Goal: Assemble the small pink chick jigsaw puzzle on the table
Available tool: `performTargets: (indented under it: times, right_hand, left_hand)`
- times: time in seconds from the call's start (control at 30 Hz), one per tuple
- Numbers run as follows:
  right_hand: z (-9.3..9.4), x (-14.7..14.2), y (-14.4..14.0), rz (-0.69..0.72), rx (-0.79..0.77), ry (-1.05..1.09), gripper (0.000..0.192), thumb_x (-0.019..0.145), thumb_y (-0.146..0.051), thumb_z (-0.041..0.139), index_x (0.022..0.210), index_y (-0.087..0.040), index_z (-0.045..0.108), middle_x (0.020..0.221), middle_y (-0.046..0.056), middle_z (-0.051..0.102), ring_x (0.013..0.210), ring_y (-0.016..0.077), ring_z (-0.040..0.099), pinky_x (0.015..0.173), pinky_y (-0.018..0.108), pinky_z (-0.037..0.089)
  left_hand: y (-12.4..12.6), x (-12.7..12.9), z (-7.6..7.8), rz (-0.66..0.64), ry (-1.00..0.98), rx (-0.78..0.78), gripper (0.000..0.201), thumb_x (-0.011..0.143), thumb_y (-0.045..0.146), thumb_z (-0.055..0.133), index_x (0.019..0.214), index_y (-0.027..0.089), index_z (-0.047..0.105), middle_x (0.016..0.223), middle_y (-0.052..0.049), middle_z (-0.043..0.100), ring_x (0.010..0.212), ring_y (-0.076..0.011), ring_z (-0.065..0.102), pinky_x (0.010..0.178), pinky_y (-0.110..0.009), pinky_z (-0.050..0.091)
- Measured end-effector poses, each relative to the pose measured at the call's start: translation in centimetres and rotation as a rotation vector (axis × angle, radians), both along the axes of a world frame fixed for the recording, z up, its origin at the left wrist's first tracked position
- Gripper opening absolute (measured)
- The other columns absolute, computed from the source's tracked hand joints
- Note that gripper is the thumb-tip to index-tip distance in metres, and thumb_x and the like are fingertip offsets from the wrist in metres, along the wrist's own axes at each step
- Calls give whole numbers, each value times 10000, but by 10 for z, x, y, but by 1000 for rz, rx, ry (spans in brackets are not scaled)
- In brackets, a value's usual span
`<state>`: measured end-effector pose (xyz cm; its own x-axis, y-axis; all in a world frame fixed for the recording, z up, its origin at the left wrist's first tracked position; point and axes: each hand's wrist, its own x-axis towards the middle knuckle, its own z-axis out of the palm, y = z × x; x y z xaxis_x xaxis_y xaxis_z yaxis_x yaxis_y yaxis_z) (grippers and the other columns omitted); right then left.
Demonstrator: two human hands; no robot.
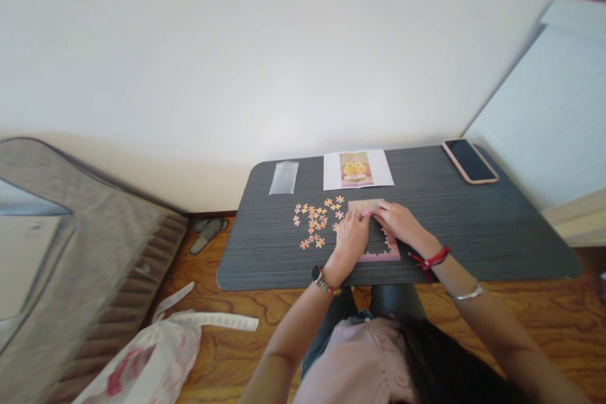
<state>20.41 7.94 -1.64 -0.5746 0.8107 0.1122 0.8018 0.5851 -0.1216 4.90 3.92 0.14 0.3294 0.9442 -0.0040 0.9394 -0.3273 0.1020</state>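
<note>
- On the table [258,262], in the head view, a partly assembled jigsaw puzzle [381,257] lies near the front edge.
- The left hand [353,237] and right hand [399,221] meet over its far part, fingers bent close together; whether they pinch a piece cannot be told.
- Loose jigsaw pieces [320,242] lie just left; a printed sheet [357,170] lies beyond.

The table [440,221] has a matt, streaked wood-grain surface; the floor [237,353] looks like glossy wood. Jigsaw pieces [320,242] resemble matt card, the sachet [284,178] clear plastic, the picture sheet [333,172] paper, the phone screen [469,161] smooth glass.
</note>
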Motion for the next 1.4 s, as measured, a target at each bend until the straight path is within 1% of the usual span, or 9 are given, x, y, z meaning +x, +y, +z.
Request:
performTargets:
  times: [0.17,0.33,0.63,0.77,0.87,1.03,1.17,1.27,1.4]
  right_hand:
    - [-1,1,-2,-2,-33,-18,323,909,-185,361,1114,-208,609,988,85,609,740,161,585,678,270,424]
    - [6,-1,-5,-11,-48,-103,358,890,-139,367,1178,-210,568,971,88,606,733,163,592,655,265,414]
    - [22,-16,-10,11,-68,-216,288,892,-154,391,1103,-126,585,1003,128,621,825,208,600,697,296,413]
    - [20,-12,-11,-3,-70,-177,315,886,-132,381,1133,-156,576,1046,126,606,808,182,600,700,276,420]
    - [15,-1,-16,-90,-36,-72,329,887,-142,368,1140,-171,577,1020,106,601,766,166,596,681,262,428]
    - [7,28,-39,-182,-2,266,307,899,-224,352,1010,-191,637,865,68,596,764,165,583,680,262,450]
    - [5,44,-63,-211,-16,488,287,891,-254,376,944,-185,649,780,47,584,715,153,576,687,265,459]
    - [5,40,-76,-221,-62,531,280,885,-275,389,910,-199,657,749,39,585,668,151,567,654,265,462]
    - [7,19,-81,-181,-127,553,264,879,-270,404,906,-211,660,782,49,609,717,161,584,679,273,472]
  left_hand:
    - [-2,4,-3,22,5,-66,358,911,187,348,1257,181,438,966,-91,626,917,-181,599,737,-254,483]
    - [-3,4,-4,28,5,-94,355,909,191,353,1256,180,430,949,-98,640,898,-191,624,723,-268,498]
    - [-3,5,1,36,30,-136,372,911,184,334,1276,169,407,924,-101,654,876,-202,638,723,-286,508]
    - [-4,6,2,36,30,-138,390,909,192,336,1295,174,389,947,-106,652,869,-214,638,704,-303,513]
    - [-8,3,7,44,13,-152,401,904,225,373,1304,201,385,976,-102,645,898,-207,629,713,-290,505]
    - [-23,-28,21,148,-95,-130,316,914,277,366,1193,233,506,965,-64,650,923,-176,611,747,-258,480]
    - [-37,-70,21,364,-203,-75,291,895,265,417,1150,232,552,1056,-52,640,930,-152,600,771,-234,460]
    - [-46,-93,14,438,-266,-94,271,887,244,433,1114,236,580,943,-29,659,840,-129,605,750,-215,450]
    - [-53,-102,6,497,-303,-54,259,887,285,444,1075,223,611,842,-28,641,776,-130,592,716,-214,443]
